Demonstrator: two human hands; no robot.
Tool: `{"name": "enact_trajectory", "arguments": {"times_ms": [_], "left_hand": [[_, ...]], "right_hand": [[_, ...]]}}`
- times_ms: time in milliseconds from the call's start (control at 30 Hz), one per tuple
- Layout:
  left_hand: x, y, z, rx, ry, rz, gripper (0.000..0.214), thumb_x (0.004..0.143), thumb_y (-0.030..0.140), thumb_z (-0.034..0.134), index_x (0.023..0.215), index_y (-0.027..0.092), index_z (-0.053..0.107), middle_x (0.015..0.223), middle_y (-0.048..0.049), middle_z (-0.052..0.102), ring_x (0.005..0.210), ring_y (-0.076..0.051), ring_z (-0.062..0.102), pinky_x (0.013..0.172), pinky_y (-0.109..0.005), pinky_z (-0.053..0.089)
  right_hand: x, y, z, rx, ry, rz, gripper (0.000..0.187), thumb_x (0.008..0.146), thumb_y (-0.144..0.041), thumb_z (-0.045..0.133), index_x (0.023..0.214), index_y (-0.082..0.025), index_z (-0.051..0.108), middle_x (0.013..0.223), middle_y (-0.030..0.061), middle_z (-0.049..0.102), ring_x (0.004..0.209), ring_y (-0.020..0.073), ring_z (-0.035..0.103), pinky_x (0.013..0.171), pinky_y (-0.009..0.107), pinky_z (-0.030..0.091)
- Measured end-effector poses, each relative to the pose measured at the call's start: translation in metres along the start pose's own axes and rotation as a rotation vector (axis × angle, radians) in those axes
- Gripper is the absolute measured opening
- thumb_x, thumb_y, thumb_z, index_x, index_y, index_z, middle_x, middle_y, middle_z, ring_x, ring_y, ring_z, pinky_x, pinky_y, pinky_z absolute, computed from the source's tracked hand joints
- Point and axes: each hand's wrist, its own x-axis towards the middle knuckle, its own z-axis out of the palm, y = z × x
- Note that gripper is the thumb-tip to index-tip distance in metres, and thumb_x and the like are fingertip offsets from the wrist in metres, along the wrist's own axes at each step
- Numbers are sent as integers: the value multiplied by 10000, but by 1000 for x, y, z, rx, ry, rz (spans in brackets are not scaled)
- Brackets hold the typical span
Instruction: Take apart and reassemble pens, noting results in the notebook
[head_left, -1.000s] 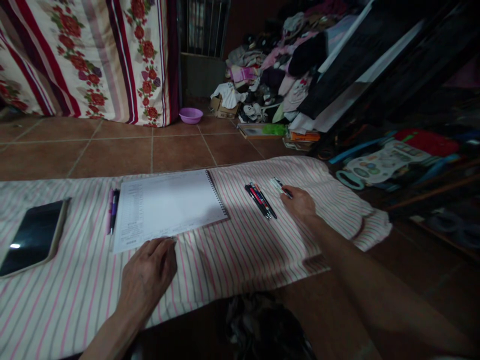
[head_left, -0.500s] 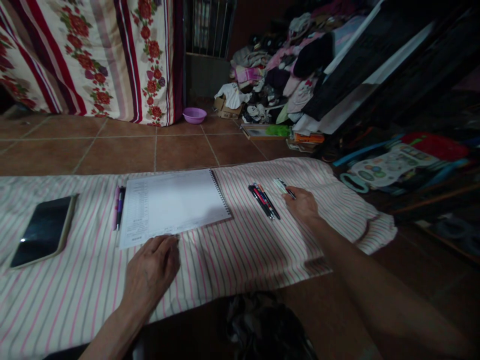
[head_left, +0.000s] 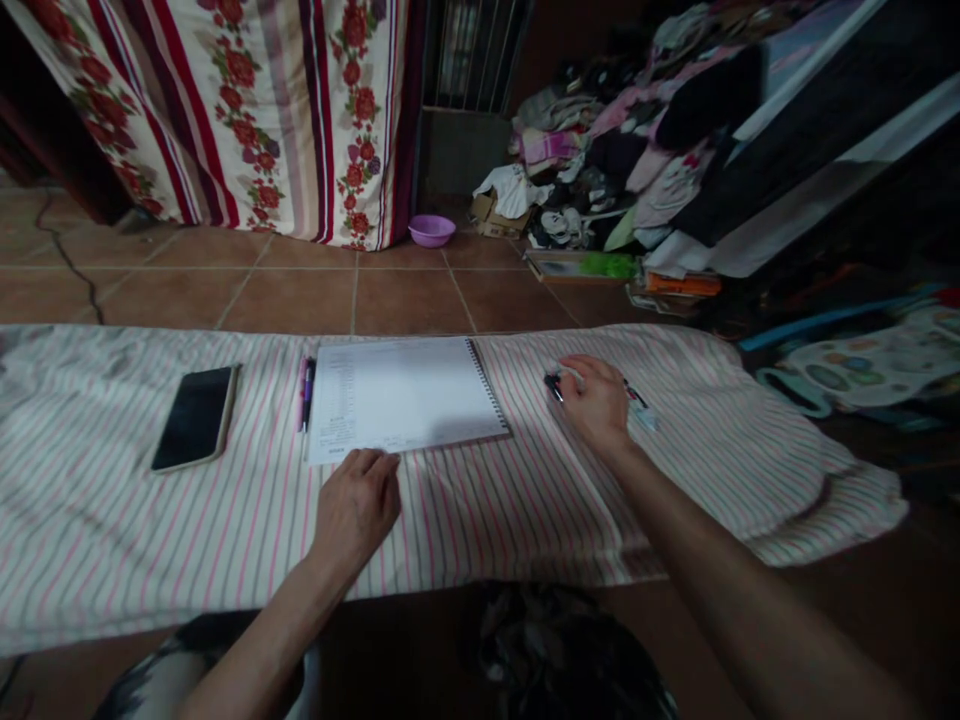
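Note:
A spiral-bound notebook (head_left: 405, 390) lies on the striped cloth with its coil on the right. My left hand (head_left: 360, 500) rests at its lower edge, fingers curled in, nothing visible in them. Black pens (head_left: 553, 387) lie right of the notebook, mostly hidden beneath my right hand (head_left: 598, 400). That hand is over them with a gap between thumb and fingers; whether it touches them is hard to see. Just right of it lies a small white-and-green item (head_left: 643, 416), with a dark pen-like piece beside it. A pink pen and a purple pen (head_left: 308, 392) lie along the notebook's left edge.
A phone (head_left: 195, 418) lies on the left part of the striped cloth (head_left: 480, 520). Beyond, on the tiled floor, are a purple basin (head_left: 432, 231), a floral curtain (head_left: 285, 120) and a heap of clothes (head_left: 600, 140). A colourful bag-like thing (head_left: 855, 360) stands at right.
My right hand has let go of the white-and-green item, which now lies to its right, and has moved left over the pens. My left hand stays by the notebook. The view has shifted left.

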Motion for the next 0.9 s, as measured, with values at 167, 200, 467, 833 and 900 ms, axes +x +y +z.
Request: {"name": "enact_trajectory", "arguments": {"times_ms": [167,200,467,833,900], "left_hand": [[0,-5,-4,6,32,-38,239,821,144,430,953,172,628,895,-74,630,864,-210,570,732,-334,495],[1,-7,-5,7,52,-57,238,818,152,437,961,168,626,920,-78,623,881,-214,568,732,-335,496],[13,-47,-25,82,226,-328,273,812,208,441,999,174,637,1029,-97,556,841,-214,584,655,-317,488],[23,-90,-25,96,211,-580,322,821,250,431,1049,161,640,988,-117,557,801,-210,583,746,-339,466],[22,-93,-22,93,179,-588,329,827,253,418,1054,153,635,977,-117,568,785,-212,588,731,-334,464]], "right_hand": [[-19,-70,12,233,46,-119,263,798,-201,444,962,-166,646,1015,98,635,991,231,557,929,379,413],[-24,-84,13,287,39,-139,261,802,-191,438,966,-181,642,1007,91,636,983,227,562,920,381,425],[-70,-177,5,631,-111,-168,213,818,-195,451,949,-224,617,937,80,653,823,209,612,757,379,516],[-104,-205,6,711,-339,-203,213,821,-125,459,947,-164,627,916,67,679,862,161,627,785,287,491],[-103,-204,5,666,-400,-206,219,820,-116,466,955,-159,633,932,70,681,881,165,627,799,286,485]]}}
